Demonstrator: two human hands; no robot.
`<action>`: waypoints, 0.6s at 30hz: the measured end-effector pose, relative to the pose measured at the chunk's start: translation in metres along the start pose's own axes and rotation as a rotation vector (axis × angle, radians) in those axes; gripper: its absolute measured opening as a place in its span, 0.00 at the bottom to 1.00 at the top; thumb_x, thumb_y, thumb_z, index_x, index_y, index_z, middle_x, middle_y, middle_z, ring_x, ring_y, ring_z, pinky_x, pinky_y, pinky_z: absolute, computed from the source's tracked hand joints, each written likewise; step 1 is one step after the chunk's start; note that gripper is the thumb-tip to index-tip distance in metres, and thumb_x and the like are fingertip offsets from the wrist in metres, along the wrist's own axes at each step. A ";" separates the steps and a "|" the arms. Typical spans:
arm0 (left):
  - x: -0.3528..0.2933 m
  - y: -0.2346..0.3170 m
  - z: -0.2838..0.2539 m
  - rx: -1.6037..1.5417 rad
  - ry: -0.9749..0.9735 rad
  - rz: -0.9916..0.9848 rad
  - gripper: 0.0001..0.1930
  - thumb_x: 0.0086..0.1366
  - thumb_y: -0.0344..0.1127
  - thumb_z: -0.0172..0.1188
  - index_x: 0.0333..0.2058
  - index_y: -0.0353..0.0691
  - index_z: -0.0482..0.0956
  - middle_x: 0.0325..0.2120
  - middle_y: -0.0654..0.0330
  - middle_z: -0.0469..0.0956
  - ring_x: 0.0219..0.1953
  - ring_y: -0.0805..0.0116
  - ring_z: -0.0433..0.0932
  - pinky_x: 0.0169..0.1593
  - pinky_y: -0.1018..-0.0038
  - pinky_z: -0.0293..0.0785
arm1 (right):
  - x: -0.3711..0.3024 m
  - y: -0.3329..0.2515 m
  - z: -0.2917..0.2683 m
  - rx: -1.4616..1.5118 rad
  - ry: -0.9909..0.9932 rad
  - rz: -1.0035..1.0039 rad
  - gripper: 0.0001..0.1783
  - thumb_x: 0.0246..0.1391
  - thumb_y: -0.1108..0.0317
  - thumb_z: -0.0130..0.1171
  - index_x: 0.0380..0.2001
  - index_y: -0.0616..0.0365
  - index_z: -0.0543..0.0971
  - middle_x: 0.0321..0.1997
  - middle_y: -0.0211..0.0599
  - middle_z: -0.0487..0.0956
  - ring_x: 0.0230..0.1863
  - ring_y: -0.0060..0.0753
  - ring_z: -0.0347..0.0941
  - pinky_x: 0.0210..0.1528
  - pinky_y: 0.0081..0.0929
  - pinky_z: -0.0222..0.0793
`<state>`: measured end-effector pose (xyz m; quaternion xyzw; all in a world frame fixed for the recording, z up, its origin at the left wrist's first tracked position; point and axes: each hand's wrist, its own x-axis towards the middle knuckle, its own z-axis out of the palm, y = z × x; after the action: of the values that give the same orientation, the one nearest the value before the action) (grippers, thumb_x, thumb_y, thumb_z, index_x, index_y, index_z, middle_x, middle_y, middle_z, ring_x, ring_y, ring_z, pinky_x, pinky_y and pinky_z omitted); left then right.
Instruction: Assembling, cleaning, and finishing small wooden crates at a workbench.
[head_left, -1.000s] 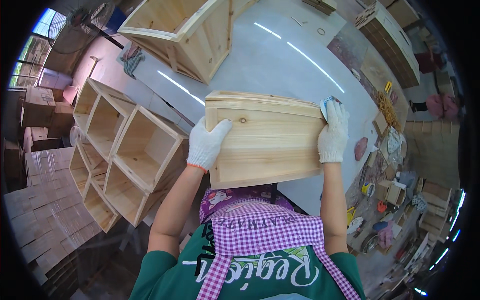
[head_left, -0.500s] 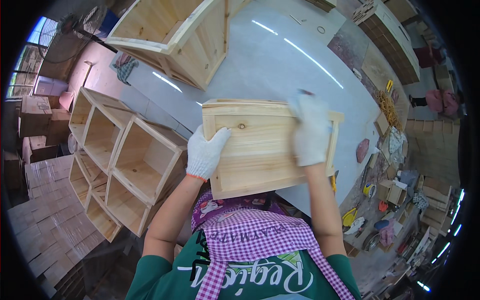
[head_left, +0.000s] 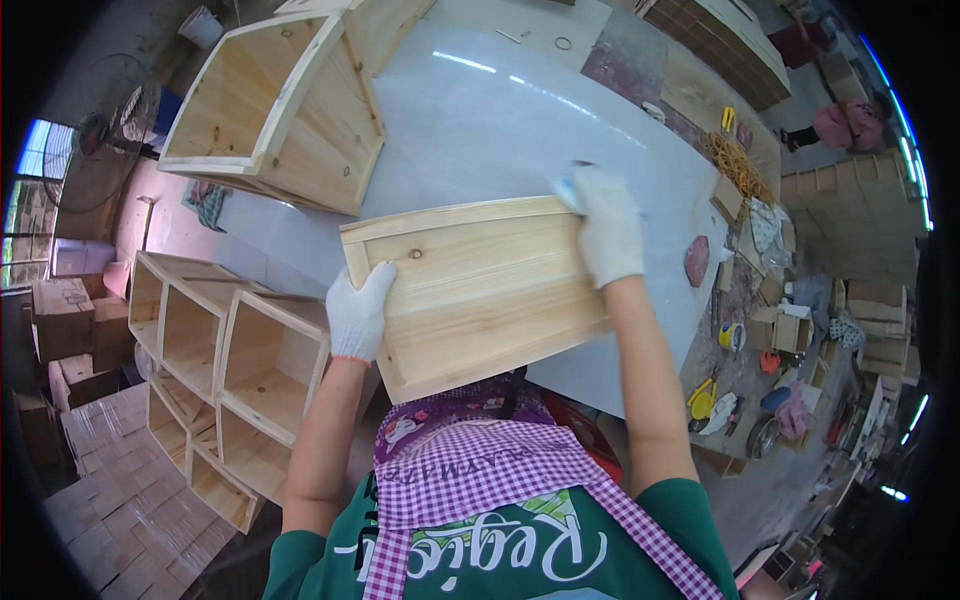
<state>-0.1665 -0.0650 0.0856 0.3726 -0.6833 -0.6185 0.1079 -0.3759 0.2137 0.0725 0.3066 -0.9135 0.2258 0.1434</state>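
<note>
A pale framed wooden panel (head_left: 480, 300), with a dark knot near its upper left corner, is tilted in front of my apron. Whatever lies behind its face is hidden. My left hand (head_left: 358, 315), in a white knitted glove, grips the left edge, thumb on the face and fingers out of sight behind. At the upper right corner is my gloved right hand (head_left: 610, 225), blurred by motion. Its fingers are closed around a small pale-blue thing with a dark edge, too smeared to name.
A large open wooden box (head_left: 325, 120) stands on the grey table (head_left: 480, 120) at far left. Stacked wooden boxes (head_left: 225, 350) rise left of me, beside a fan (head_left: 95, 135). Rope (head_left: 738, 165), tape (head_left: 732, 336) and scraps lie to the right. Another person (head_left: 848, 125) is at far right.
The panel and my left hand have shifted left in view and the panel's left end sits tilted lower. My right hand stays by the upper right corner, still blurred; the surroundings shifted as well.
</note>
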 end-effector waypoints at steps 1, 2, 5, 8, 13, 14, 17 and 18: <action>0.000 -0.002 -0.001 0.013 0.003 0.006 0.19 0.66 0.38 0.68 0.47 0.26 0.82 0.39 0.57 0.85 0.40 0.73 0.80 0.46 0.72 0.77 | -0.002 0.009 -0.005 -0.005 0.006 0.005 0.23 0.55 0.81 0.51 0.54 0.58 0.80 0.55 0.52 0.80 0.56 0.59 0.74 0.62 0.46 0.70; 0.000 -0.003 -0.001 0.027 0.005 0.012 0.19 0.67 0.38 0.68 0.47 0.26 0.82 0.39 0.57 0.85 0.40 0.73 0.80 0.46 0.73 0.77 | -0.005 0.015 -0.009 0.006 -0.031 0.029 0.24 0.54 0.84 0.49 0.53 0.60 0.80 0.54 0.49 0.81 0.57 0.55 0.75 0.63 0.43 0.70; -0.004 -0.004 0.000 -0.002 -0.023 0.033 0.19 0.67 0.39 0.67 0.47 0.26 0.82 0.40 0.57 0.85 0.41 0.73 0.80 0.47 0.73 0.77 | -0.016 0.040 -0.012 0.250 -0.021 0.240 0.27 0.51 0.87 0.44 0.52 0.63 0.80 0.51 0.44 0.83 0.56 0.46 0.77 0.60 0.37 0.71; 0.001 -0.007 0.001 -0.009 -0.047 0.039 0.20 0.68 0.40 0.66 0.48 0.26 0.82 0.40 0.57 0.85 0.41 0.73 0.80 0.47 0.73 0.77 | -0.027 0.053 -0.019 0.731 0.079 0.591 0.28 0.49 0.87 0.41 0.51 0.65 0.81 0.46 0.39 0.83 0.50 0.37 0.79 0.53 0.31 0.75; 0.036 0.006 -0.011 0.081 -0.235 0.018 0.24 0.71 0.44 0.62 0.54 0.27 0.79 0.45 0.56 0.84 0.43 0.71 0.81 0.49 0.71 0.78 | -0.082 0.022 -0.063 0.955 0.050 1.031 0.24 0.51 0.83 0.43 0.47 0.61 0.82 0.33 0.29 0.78 0.30 0.22 0.74 0.30 0.23 0.68; 0.040 0.022 -0.006 0.088 -0.254 0.020 0.24 0.71 0.44 0.62 0.54 0.27 0.79 0.45 0.56 0.84 0.43 0.71 0.81 0.49 0.71 0.78 | -0.096 0.013 -0.069 0.990 0.093 1.079 0.24 0.51 0.81 0.44 0.49 0.63 0.82 0.33 0.29 0.77 0.28 0.21 0.73 0.28 0.21 0.69; 0.061 0.061 0.012 0.281 -0.379 0.063 0.23 0.71 0.46 0.61 0.51 0.28 0.82 0.40 0.57 0.85 0.41 0.71 0.81 0.46 0.71 0.77 | -0.150 -0.007 -0.079 1.072 0.166 1.157 0.24 0.51 0.80 0.46 0.51 0.64 0.80 0.33 0.28 0.77 0.26 0.20 0.73 0.28 0.20 0.70; 0.073 0.066 0.022 0.380 -0.473 0.084 0.25 0.70 0.48 0.61 0.52 0.29 0.82 0.39 0.56 0.85 0.40 0.70 0.81 0.46 0.70 0.77 | -0.168 -0.010 -0.079 1.119 0.190 1.177 0.25 0.51 0.80 0.46 0.52 0.65 0.80 0.33 0.28 0.77 0.27 0.19 0.72 0.28 0.21 0.70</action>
<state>-0.2559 -0.0976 0.1190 0.2033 -0.8077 -0.5443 -0.1004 -0.2300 0.3296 0.0760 -0.2176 -0.6608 0.7118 -0.0964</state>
